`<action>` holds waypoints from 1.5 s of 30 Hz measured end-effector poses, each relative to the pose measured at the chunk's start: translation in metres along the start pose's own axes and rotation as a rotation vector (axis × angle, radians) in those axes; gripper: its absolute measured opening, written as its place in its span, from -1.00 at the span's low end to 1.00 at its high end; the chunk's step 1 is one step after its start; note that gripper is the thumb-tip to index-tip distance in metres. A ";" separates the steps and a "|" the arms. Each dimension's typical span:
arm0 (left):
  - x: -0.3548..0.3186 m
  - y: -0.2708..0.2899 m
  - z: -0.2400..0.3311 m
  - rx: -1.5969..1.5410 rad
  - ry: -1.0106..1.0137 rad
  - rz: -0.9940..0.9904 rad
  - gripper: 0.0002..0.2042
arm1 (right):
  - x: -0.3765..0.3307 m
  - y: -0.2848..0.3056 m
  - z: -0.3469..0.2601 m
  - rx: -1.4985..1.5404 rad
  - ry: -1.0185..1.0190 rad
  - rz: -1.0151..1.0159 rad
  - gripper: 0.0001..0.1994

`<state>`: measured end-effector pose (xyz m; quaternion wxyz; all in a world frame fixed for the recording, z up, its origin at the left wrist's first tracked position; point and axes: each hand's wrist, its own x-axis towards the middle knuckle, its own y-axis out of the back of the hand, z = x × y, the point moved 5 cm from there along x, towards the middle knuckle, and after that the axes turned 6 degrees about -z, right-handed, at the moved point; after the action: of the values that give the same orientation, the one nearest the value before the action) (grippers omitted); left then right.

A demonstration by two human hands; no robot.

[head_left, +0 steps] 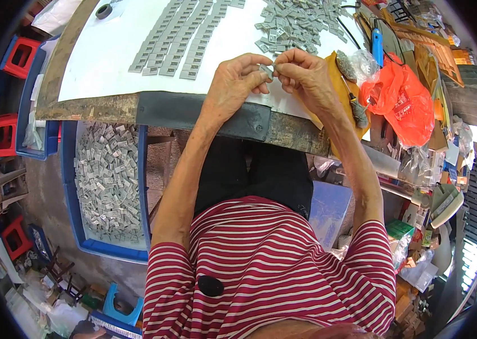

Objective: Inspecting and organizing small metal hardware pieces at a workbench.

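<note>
Above the near edge of the white-topped workbench [100,65], my left hand [234,85] pinches a small grey rectangular piece [266,72] between thumb and fingers. My right hand [311,79] is closed in a pinch right beside that piece; whatever its fingertips grip is too small to make out. Ahead and to the left lie several neat rows of like grey pieces [177,48], set side by side. A loose heap of grey pieces [292,28] spreads beyond my hands.
Below the bench's left part, a blue tray [143,198] holds many grey pieces. A black tape roll [103,11] lies at the far left. To the right are a red plastic bag [405,104], a blue-handled tool [377,45] and yellow packaging [340,90]. Red stools [19,56] stand left.
</note>
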<state>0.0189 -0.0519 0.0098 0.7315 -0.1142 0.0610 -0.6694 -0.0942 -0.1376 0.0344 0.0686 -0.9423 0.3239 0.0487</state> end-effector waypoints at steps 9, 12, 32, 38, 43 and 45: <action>-0.005 0.002 0.002 0.081 -0.051 0.097 -0.73 | -0.004 -0.013 0.007 0.108 -0.059 -0.074 -0.92; -0.006 0.005 0.006 0.116 -0.056 0.102 -0.72 | -0.006 -0.016 0.006 0.090 -0.071 -0.082 -0.92; -0.005 0.002 0.002 0.241 -0.103 0.128 -0.82 | -0.007 -0.003 -0.003 -0.168 -0.018 0.014 -0.93; -0.005 0.004 -0.001 0.269 -0.049 0.139 -0.85 | -0.007 -0.008 -0.004 -0.193 -0.046 -0.003 -0.92; -0.006 0.000 0.002 0.272 -0.078 0.140 -0.86 | -0.007 -0.006 -0.002 -0.265 -0.097 -0.004 -0.90; -0.006 0.000 0.002 0.276 -0.058 0.127 -0.86 | -0.007 -0.006 -0.002 -0.263 -0.108 -0.018 -0.89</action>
<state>0.0190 -0.0454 0.0108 0.7826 -0.0278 -0.0455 -0.6202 -0.0960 -0.1288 0.0377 -0.0377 -0.9421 0.3022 0.1406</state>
